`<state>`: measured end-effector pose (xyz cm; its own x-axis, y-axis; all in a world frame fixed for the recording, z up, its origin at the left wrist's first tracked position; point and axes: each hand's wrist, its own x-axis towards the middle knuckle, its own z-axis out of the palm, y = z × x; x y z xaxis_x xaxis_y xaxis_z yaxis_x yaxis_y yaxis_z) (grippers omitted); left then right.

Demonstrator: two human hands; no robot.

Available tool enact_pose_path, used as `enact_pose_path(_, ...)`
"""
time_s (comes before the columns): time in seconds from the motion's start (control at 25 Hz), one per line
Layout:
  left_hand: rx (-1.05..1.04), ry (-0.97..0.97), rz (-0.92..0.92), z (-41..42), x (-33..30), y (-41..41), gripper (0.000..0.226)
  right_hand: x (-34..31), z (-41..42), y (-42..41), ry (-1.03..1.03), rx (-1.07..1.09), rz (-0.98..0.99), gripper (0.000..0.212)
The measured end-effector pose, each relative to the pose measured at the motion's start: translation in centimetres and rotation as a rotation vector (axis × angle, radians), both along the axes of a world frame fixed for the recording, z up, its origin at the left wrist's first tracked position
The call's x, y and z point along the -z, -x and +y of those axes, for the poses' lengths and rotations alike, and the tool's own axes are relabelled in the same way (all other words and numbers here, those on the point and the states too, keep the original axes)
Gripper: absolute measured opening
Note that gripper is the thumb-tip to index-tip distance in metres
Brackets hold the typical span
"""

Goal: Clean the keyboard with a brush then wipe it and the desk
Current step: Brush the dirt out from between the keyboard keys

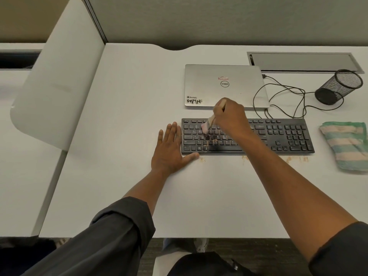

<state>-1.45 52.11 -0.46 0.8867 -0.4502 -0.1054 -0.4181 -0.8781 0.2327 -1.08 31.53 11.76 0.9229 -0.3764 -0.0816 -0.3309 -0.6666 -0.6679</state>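
A black keyboard [278,134] lies across the white desk [129,116], with brownish crumbs on its left-middle keys and along the desk in front of it. My right hand [231,116] grips a small wooden-handled brush [207,126], whose pale bristles touch the upper left keys. My left hand [169,148] lies flat on the desk against the keyboard's left end, fingers straight, thumb along the front edge. A green and beige striped cloth [346,144] is folded at the right of the keyboard.
A closed silver laptop [209,84] sits behind the keyboard, its black cable [288,96] looping to the right. A black mesh pen cup [338,86] lies tipped over at the back right. A grey cable hatch [304,61] is set into the desk. A white divider panel [55,76] stands left.
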Motion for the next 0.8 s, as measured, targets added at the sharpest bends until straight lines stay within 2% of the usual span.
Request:
enact_pose_path(0.2, -0.001, -0.003, -0.007, 0.0, 0.0, -0.1, 0.119, 0.4, 0.2, 1.3, 0.073, 0.036, -0.036, 0.021)
enact_pose_path(0.4, 0.002, -0.009, -0.009, 0.0, 0.1, 0.0, 0.12, 0.4, 0.3, 1.6, 0.004, 0.01, -0.031, 0.018)
enact_pose_path(0.56, 0.003, 0.007, -0.009, 0.0, 0.1, 0.0, 0.12, 0.7, 0.6, 2.5, 0.006, 0.125, -0.044, 0.021)
enact_pose_path(0.8, -0.003, 0.015, -0.007, 0.0, 0.1, 0.0, 0.12, 0.4, 0.6, 3.0, 0.074, 0.057, 0.049, 0.023)
